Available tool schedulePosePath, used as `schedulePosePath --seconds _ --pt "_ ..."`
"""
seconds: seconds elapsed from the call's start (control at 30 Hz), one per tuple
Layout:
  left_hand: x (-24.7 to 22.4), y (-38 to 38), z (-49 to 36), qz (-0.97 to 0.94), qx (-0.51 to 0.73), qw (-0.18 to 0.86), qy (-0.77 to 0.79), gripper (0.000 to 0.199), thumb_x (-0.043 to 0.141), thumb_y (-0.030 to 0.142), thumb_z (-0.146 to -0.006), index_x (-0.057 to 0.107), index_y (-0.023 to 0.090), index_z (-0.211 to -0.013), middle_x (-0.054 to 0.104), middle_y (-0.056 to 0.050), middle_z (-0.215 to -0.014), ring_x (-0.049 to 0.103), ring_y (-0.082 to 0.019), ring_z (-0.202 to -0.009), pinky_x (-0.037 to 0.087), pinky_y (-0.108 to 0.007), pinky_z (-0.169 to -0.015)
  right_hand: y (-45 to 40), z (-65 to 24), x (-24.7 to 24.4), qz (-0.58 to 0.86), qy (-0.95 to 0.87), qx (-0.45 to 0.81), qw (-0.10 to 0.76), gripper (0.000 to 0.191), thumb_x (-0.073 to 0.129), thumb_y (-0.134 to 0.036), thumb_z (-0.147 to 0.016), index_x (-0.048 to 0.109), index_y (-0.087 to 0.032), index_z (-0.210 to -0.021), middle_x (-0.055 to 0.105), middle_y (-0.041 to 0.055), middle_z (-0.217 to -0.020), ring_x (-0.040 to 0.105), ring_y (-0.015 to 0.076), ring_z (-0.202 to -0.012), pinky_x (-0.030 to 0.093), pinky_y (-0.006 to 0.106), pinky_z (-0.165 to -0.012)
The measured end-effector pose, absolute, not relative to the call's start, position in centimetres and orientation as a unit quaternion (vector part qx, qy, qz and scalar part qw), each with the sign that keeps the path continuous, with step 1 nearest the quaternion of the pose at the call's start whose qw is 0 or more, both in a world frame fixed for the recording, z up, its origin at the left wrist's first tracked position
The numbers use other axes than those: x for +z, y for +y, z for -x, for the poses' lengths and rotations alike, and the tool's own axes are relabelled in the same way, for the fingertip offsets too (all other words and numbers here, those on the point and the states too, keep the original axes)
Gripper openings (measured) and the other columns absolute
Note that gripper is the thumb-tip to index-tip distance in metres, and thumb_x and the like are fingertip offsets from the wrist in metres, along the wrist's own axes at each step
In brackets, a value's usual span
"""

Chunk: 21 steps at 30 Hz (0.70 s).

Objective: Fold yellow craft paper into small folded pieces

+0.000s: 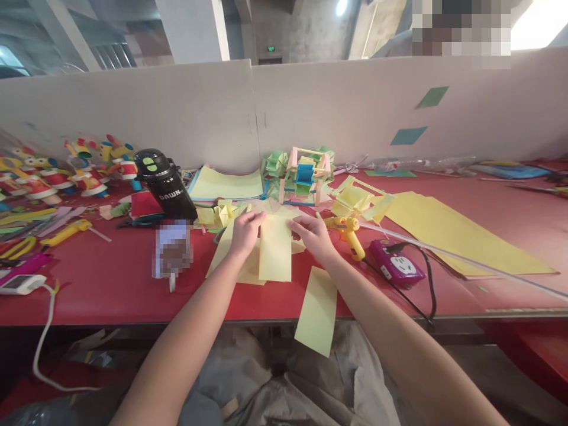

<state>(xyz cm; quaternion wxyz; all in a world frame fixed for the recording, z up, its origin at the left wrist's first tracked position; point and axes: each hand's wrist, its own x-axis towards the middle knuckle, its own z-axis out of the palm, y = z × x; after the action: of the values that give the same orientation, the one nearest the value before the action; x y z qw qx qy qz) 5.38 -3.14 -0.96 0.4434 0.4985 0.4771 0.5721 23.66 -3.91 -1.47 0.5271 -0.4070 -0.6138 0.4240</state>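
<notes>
A pale yellow strip of paper (276,251) is held up between my two hands, over the red table. My left hand (247,232) pinches its upper left edge. On the opposite edge, my right hand (313,235) grips the strip between thumb and fingers. Beneath it lie more pale yellow sheets (222,255), partly covered by the strip and my left hand. Another yellow paper piece (318,310) sticks out past the table's front edge, below my right forearm. Just right of my right hand rests a yellow glue gun (350,235).
A black bottle (165,184) stands left, near paper figures (89,174). Behind my hands are a stick frame with folded paper (305,176) and a paper stack (226,182). A purple power socket (396,263), its cable and large yellow sheets (461,239) lie right. A partition (337,106) runs behind.
</notes>
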Motion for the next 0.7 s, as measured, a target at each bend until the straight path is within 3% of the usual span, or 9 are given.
schedulePosePath --seconds 0.13,0.33,0.53,0.7 --pt "-1.12 -2.98 -5.36 -0.507 0.572 0.439 0.472 0.025 0.069 0.042 -0.075 0.063 0.018 -0.071 0.056 0.002 -0.063 0.052 -0.013 -0.059 0.041 -0.025 -0.057 -3.89 -23.73 -1.58 0.403 -0.625 0.42 0.52 0.037 0.067 -0.05 -0.08 0.062 -0.019 -0.062 0.054 -0.0002 -0.056 0.049 0.0124 -0.054 0.04 0.027 -0.053" --pt "-1.32 -2.69 -5.25 -0.512 0.577 0.411 0.487 0.031 0.072 0.047 -0.073 0.063 0.017 -0.071 0.057 0.002 -0.062 0.052 -0.012 -0.058 0.042 -0.025 -0.057 -3.9 -23.76 -1.63 0.401 -0.633 0.413 0.518 0.036 0.066 -0.048 -0.082 0.061 -0.018 -0.062 0.054 -0.0003 -0.057 0.049 0.0118 -0.055 0.04 0.026 -0.054" --pt "-1.27 -3.09 -5.46 -0.543 0.501 0.493 0.459 0.041 0.07 0.057 -0.074 0.066 0.017 -0.074 0.066 -0.002 -0.07 0.059 -0.015 -0.062 0.047 -0.027 -0.058 -3.82 -24.02 -1.56 0.429 -0.591 0.38 0.569 0.033 0.067 -0.047 -0.08 0.065 -0.017 -0.068 0.054 -0.0009 -0.056 0.049 0.0119 -0.054 0.042 0.026 -0.054" --pt "-1.46 -3.15 -5.3 -0.584 0.502 0.402 0.496 0.045 0.07 0.058 -0.075 0.061 0.017 -0.06 0.056 0.001 -0.056 0.052 -0.013 -0.053 0.043 -0.028 -0.055 -3.79 -24.03 -1.57 0.429 -0.587 0.356 0.587 0.032 0.067 -0.047 -0.081 0.065 -0.018 -0.068 0.054 -0.0005 -0.058 0.049 0.0126 -0.055 0.042 0.027 -0.055"
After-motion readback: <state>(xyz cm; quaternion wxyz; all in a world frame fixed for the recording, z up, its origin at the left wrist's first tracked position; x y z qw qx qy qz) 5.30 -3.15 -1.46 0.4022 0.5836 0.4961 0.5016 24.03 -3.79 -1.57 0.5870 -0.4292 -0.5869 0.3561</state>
